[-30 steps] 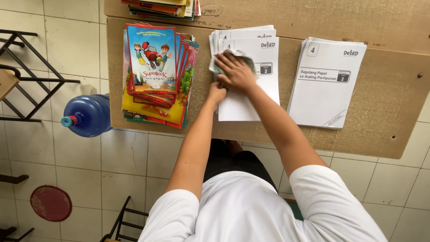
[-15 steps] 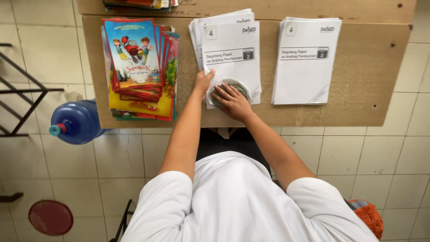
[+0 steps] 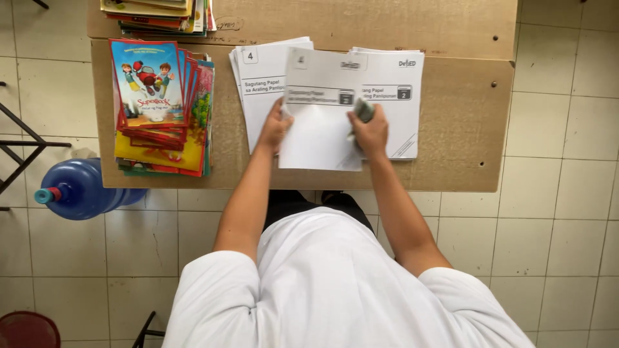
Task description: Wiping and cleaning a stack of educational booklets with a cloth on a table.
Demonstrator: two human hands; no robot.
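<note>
My left hand (image 3: 274,125) grips the left edge of a white printed booklet (image 3: 319,132), and my right hand (image 3: 371,134) grips its right edge. The booklet is lifted off the desk and hangs between two piles, overlapping both. A crumpled grey-green cloth (image 3: 363,109) is also pinched in my right hand. The left pile of white booklets (image 3: 255,84) lies partly under my left hand. To the right, the other white pile (image 3: 403,116) lies partly behind the held booklet.
A stack of colourful children's books (image 3: 158,109) lies on the left of the brown desk (image 3: 458,129). A second desk behind carries more books (image 3: 161,13). A blue water jug (image 3: 80,187) stands on the tiled floor at left, beside a black metal frame (image 3: 26,151).
My right hand wiped the cloth down the top booklet of the left pile. Both hands then picked that booklet up and carried it right, toward the other pile.
</note>
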